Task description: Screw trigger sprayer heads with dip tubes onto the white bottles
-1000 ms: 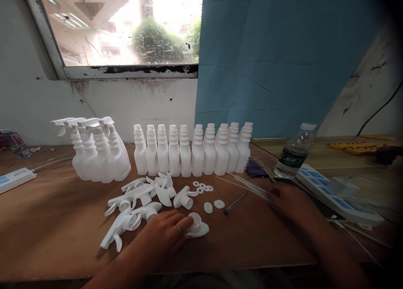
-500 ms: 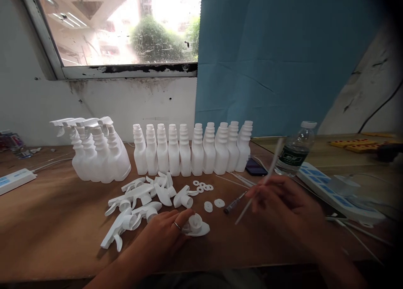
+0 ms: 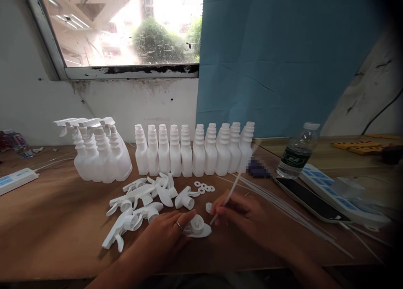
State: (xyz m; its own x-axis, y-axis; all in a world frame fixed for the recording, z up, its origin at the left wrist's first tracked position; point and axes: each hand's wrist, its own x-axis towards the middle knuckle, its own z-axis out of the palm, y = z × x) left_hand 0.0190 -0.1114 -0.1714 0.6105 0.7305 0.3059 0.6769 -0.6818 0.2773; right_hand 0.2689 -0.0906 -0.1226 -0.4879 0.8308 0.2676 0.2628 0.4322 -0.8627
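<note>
My left hand (image 3: 170, 230) is closed around a white trigger sprayer head (image 3: 198, 225), whose round cap opening faces up. Pinched in my right hand (image 3: 236, 209) is a thin white dip tube (image 3: 233, 187), slanting up to the right, its lower end close beside the sprayer head. A white ring gasket (image 3: 208, 207) lies just left of my right fingertips. Beyond it sit several small gaskets (image 3: 204, 188). To the left of my left hand is a pile of loose trigger sprayer heads (image 3: 141, 194). More dip tubes (image 3: 289, 211) lie behind my right hand.
Several open white bottles (image 3: 199, 154) stand in a row at the back. Left of them are bottles with sprayers fitted (image 3: 102, 158). On the right are a water bottle (image 3: 296, 154), a phone (image 3: 311, 198) and a power strip (image 3: 355, 209). Another power strip (image 3: 19, 182) is at far left.
My right hand has moved left with the dip tube, bringing its lower end near the sprayer head. The phone and loose tubes on the right have come into view. My left hand stays in place.
</note>
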